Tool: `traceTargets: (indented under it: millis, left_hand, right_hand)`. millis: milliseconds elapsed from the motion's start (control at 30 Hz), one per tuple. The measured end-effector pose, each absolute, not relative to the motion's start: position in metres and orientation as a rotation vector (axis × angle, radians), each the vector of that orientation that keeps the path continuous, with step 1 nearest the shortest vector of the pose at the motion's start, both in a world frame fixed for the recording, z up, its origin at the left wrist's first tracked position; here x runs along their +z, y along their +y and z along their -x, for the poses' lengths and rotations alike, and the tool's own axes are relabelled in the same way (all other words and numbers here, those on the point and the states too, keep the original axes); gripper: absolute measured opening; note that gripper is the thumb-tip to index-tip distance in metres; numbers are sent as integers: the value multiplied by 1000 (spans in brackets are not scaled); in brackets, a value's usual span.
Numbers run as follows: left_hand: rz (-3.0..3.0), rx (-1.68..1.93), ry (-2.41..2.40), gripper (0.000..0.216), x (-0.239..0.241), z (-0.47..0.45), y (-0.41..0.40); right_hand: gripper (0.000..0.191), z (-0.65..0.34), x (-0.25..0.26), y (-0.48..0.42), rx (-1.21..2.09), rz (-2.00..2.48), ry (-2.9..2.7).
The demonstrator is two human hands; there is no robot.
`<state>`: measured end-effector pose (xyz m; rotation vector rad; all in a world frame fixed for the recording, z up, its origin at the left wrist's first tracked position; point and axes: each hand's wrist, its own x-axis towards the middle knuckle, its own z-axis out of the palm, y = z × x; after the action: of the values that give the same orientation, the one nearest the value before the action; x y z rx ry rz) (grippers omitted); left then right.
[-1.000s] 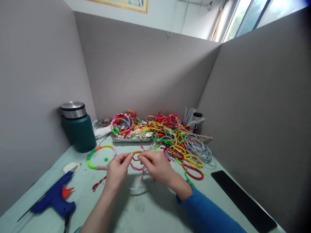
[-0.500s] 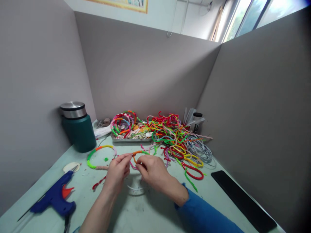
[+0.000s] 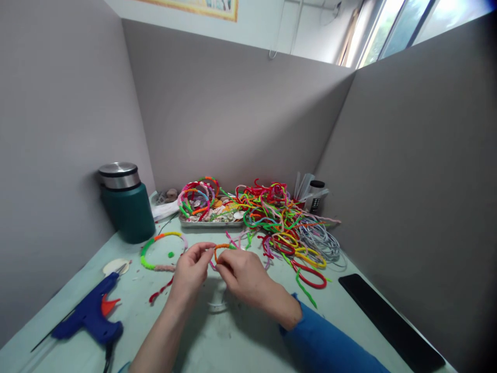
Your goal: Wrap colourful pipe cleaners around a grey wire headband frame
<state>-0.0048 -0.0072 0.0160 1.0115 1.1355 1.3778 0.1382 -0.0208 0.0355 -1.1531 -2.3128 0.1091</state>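
My left hand (image 3: 190, 269) pinches the left end of an orange fuzzy pipe cleaner (image 3: 222, 245) between thumb and fingertips. It is coiled along the top of a hoop whose green stretch runs behind my right hand (image 3: 246, 274). The right fingers are closed on a loose orange length hanging just below. A pale bare curve (image 3: 217, 309), seemingly the lower part of the hoop, shows beneath my hands; its middle is hard to make out. Left of my hands lies a finished-looking multicoloured wrapped ring (image 3: 144, 254), and a dark red twisted piece (image 3: 159, 291) lies near my left wrist.
A blue glue gun (image 3: 87, 313) lies front left, its tip by a pale disc (image 3: 115, 267). Behind are a green flask (image 3: 128, 212), a metal tray (image 3: 212, 224) of buttons and rings, a pipe-cleaner heap (image 3: 272, 207) and grey cord coils (image 3: 320, 238). A black strip (image 3: 388, 321) lies right.
The loose orange length has shifted slightly around the hoop between my fingers. My left fingers have straightened a little at the top. The pale curve below has tilted slightly.
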Motion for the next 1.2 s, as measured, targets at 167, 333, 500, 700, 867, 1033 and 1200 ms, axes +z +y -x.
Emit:
traceTargets:
  millis: [167,333,500,700,867,1033,1200]
  left_hand:
    - [-1050,1365,1111,39,18,4,-10]
    - [-1061,1309,1062,36,20,2,-13]
    - [-1063,1246,1021,27,20,1,-16]
    - [-1084,1226,996,22,20,0,-17]
    - [-1069,1188,1001,21,21,0,-16]
    - [-1045,1201,989,24,20,1,-16]
    - [-1064,1210,975,25,20,1,-17]
  right_hand:
    - [16,-136,31,-20,-36,1328,-2321]
    - [17,-136,26,-18,-170,1451,-2250]
    - [16,-135,26,-18,-164,1441,-2216]
    - [17,-136,27,-19,-166,1378,-2224]
    - [14,-136,29,-19,-159,1334,-2292]
    - [14,-136,30,-20,-144,1328,-2318]
    - [18,-137,31,-21,-143,1294,-2260]
